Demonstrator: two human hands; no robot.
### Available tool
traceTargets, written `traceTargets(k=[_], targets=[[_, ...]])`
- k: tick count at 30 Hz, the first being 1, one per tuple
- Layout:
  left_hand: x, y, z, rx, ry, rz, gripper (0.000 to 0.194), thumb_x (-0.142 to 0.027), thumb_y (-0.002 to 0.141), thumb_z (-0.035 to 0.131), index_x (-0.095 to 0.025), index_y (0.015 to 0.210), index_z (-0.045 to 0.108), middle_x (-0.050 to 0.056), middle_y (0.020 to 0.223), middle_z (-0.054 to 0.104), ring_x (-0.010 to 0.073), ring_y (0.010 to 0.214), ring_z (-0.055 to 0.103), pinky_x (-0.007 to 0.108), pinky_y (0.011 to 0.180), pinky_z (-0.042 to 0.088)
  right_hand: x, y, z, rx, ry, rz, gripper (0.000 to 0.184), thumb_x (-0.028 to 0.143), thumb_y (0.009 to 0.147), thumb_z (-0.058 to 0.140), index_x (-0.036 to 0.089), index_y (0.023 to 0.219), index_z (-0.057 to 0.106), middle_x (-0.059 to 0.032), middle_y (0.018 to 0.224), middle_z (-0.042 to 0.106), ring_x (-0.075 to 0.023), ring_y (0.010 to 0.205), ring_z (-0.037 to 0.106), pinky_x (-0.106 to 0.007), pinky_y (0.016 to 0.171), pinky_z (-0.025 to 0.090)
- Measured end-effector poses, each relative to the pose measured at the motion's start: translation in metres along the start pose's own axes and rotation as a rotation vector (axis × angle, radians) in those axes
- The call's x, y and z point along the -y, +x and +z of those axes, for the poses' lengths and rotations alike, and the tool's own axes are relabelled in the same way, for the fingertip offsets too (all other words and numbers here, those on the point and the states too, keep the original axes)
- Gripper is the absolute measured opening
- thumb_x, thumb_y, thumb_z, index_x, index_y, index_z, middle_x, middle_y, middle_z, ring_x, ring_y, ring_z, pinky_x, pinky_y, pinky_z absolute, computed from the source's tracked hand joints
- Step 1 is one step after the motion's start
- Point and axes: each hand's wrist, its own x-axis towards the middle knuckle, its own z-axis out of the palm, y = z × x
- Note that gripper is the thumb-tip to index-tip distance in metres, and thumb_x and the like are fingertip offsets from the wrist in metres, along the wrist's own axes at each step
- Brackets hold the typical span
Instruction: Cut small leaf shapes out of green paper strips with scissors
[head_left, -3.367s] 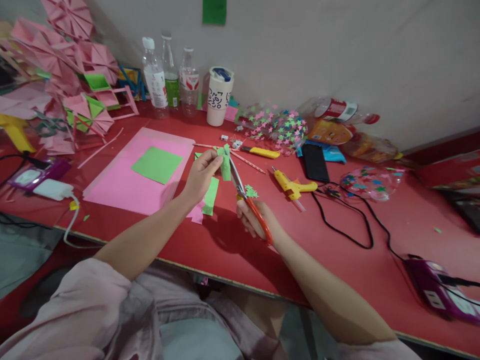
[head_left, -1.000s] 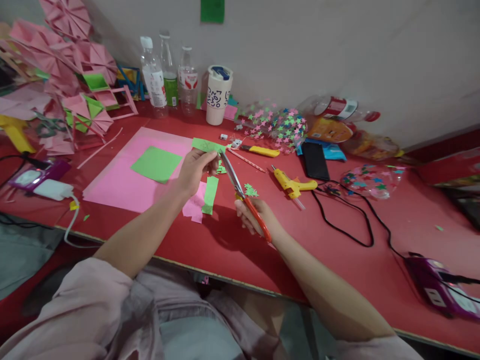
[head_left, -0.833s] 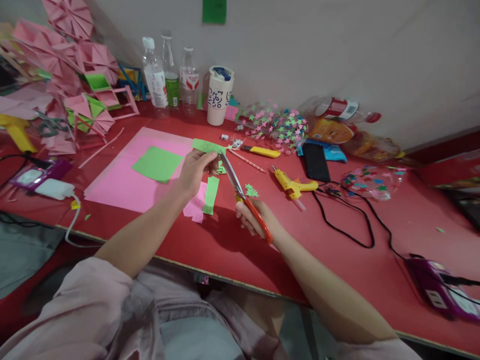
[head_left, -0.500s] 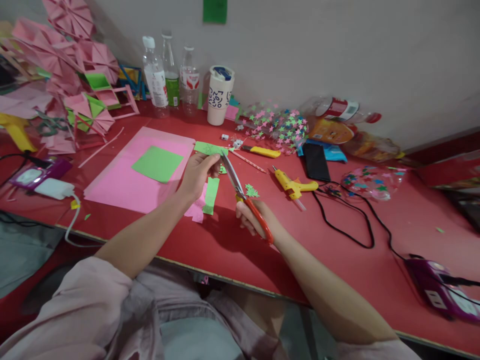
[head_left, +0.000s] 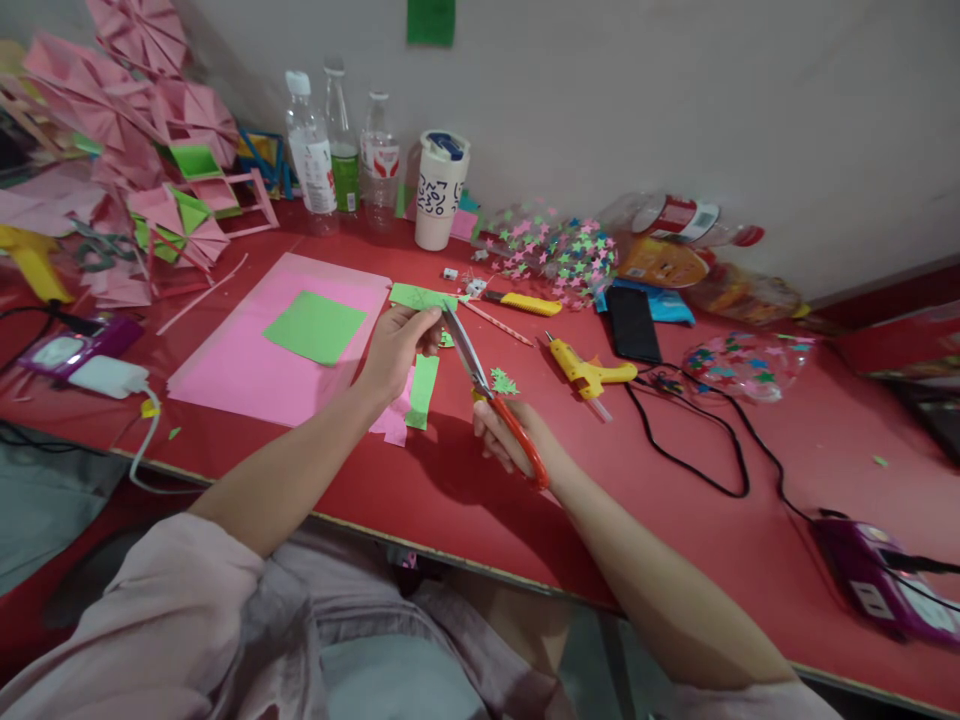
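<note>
My left hand (head_left: 401, 345) pinches a strip of green paper (head_left: 415, 296) that carries faint drawn lines. In my right hand (head_left: 506, 435) is a pair of scissors (head_left: 517, 440) with red handles, its blades pointing up and left to the strip's right end, close to my left fingertips. Whether the blade tips are in the paper I cannot tell. Below my left hand lie another green paper strip (head_left: 422, 393) and pink paper scraps (head_left: 395, 420). A small pile of green paper cut-outs (head_left: 503, 381) sits just right of the blades.
Left of my hands, a green square (head_left: 315, 328) rests on pink sheets (head_left: 225, 370). A yellow cutter knife (head_left: 529, 303), a yellow glue gun (head_left: 589, 370) and a phone (head_left: 632, 322) lie to the right. Bottles (head_left: 311, 155) and a cup (head_left: 439, 190) stand by the wall. Black cables (head_left: 720, 490) cross the right side.
</note>
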Motion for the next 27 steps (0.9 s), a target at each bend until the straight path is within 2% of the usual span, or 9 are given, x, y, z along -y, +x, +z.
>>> traceTargets(k=[11, 27], targets=[[0.0011, 0.0008, 0.0003, 0.009, -0.025, 0.004, 0.022, -0.023, 0.078, 0.054, -0.016, 0.057, 0.055, -0.004, 0.049, 0.053, 0.0024, 0.043, 0.046, 0.018, 0.045, 0.036, -0.0017, 0.0016, 0.0000, -0.002, 0.015, 0.037, 0.047, 0.064, 0.075, 0.050, 0.020, 0.061, 0.044, 0.0094, 0.033, 0.035, -0.0060, 0.026, 0.034, -0.023, 0.039, 0.041], [-0.0010, 0.0005, 0.0001, -0.003, -0.041, -0.004, 0.021, -0.021, 0.077, 0.054, -0.015, 0.057, 0.056, -0.004, 0.048, 0.053, 0.0022, 0.043, 0.046, 0.017, 0.045, 0.035, -0.0021, 0.0021, -0.0017, -0.018, -0.023, 0.017, 0.046, 0.063, 0.076, 0.049, 0.020, 0.061, 0.044, 0.0097, 0.034, 0.035, -0.0059, 0.025, 0.033, -0.023, 0.036, 0.039]])
